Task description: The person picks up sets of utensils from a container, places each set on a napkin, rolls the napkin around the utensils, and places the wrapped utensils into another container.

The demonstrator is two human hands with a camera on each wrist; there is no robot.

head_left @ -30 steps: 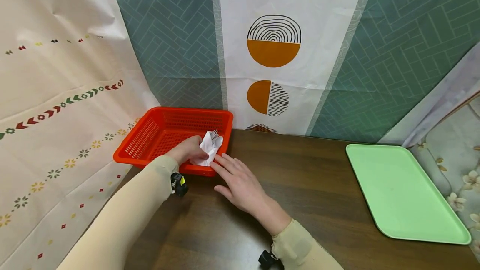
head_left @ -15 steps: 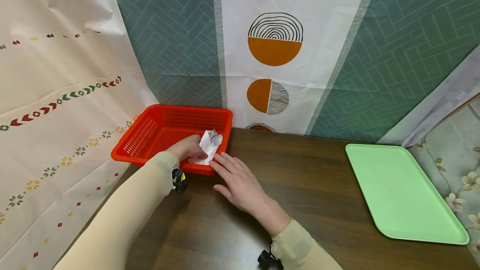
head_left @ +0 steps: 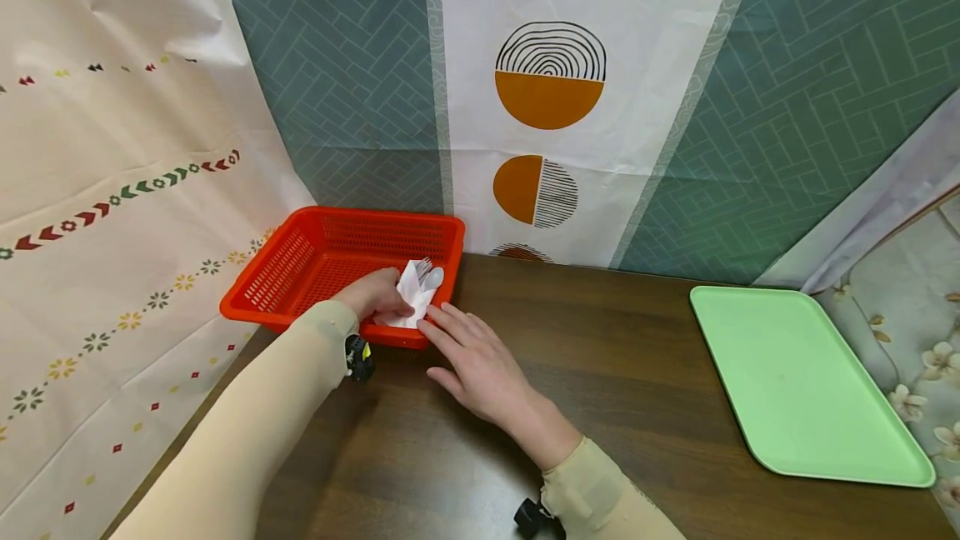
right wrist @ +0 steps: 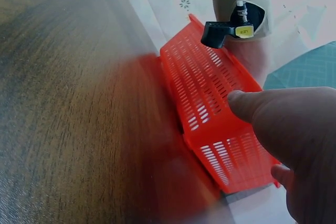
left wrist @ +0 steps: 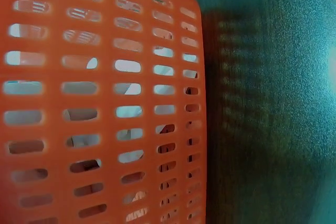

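A red plastic basket point(head_left: 337, 220) with slotted walls stands at the left against the backdrop. Inside its front right part lies a white napkin point(head_left: 409, 294) wrapped around a clear plastic fork point(head_left: 423, 266) and a spoon point(head_left: 432, 278). My left hand point(head_left: 377, 292) reaches over the front rim and grips the napkin from the left; some fingers are hidden behind it. My right hand point(head_left: 480, 365) has its fingers stretched out, fingertips at the basket's front right rim. In the left wrist view, the basket's wall point(left wrist: 107, 98) covers most of the hand and cutlery.
A light green tray point(head_left: 810, 382) lies at the right on the brown wooden table point(head_left: 600, 373). Patterned cloths point(head_left: 360, 90) hang behind and at both sides, close behind the basket.
The view has tilted slightly, so the scene sits a little higher and farther left. Both hands, the napkin with cutlery and the basket keep the same places relative to each other.
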